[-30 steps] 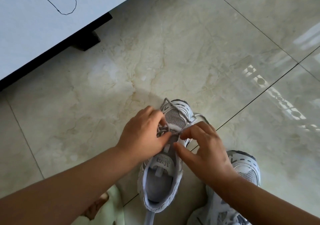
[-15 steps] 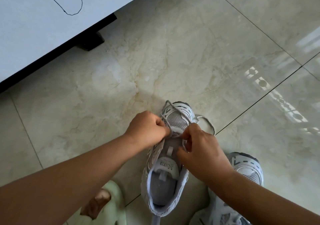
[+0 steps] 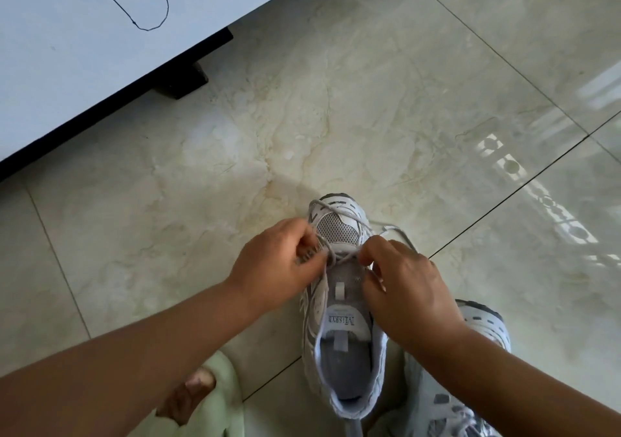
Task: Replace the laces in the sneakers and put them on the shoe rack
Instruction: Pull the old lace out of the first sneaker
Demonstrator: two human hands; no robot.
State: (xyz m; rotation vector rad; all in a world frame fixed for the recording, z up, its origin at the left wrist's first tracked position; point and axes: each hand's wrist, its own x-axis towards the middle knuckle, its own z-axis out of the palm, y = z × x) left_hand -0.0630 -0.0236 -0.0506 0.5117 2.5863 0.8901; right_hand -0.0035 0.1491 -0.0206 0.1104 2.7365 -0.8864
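A white and grey sneaker (image 3: 339,332) stands on the tiled floor, toe pointing away from me, its tongue bare of lacing below the lowest eyelets. A grey lace (image 3: 339,216) crosses near the toe and loops over the mesh toe box. My left hand (image 3: 279,265) pinches the lace at the sneaker's left side. My right hand (image 3: 403,282) pinches the lace at the right eyelets. A second sneaker (image 3: 470,379) lies at the lower right, partly hidden under my right forearm.
A white cabinet (image 3: 84,50) on a black base fills the upper left, with a thin black cord (image 3: 148,10) lying on it. My foot in a pale green slipper (image 3: 208,399) is at the bottom. Glossy marble floor tiles (image 3: 369,117) stretch ahead.
Both hands have shifted slightly toward the toe end and curled tighter on the lace. The lace crossing at the lowest eyelets now shows between them. The sneaker stays in place.
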